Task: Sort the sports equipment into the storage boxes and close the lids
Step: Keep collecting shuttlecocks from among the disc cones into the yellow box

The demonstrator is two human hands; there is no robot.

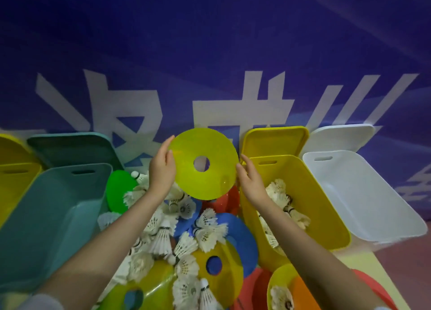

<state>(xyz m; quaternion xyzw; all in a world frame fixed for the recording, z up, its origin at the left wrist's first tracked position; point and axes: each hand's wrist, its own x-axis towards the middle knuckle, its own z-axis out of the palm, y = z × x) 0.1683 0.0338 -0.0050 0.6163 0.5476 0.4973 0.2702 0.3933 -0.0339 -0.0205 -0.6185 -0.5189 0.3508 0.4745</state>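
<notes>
I hold the yellow-green disc cone (203, 163) up between my two hands, the left hand (162, 169) grasping its left rim, the right hand (250, 181) pinching its right rim with curled fingers (242, 167). It looks thin, light and bendy, smooth enough to slip, so the rim is the place to grip. Below my fingers lies the pile of shuttlecocks (177, 235) and more cones; feathers crush easily. Right of my fingers the yellow box (303, 193) holds shuttlecocks; left, the teal box (58, 204). The pile's lower edge is cut off.
</notes>
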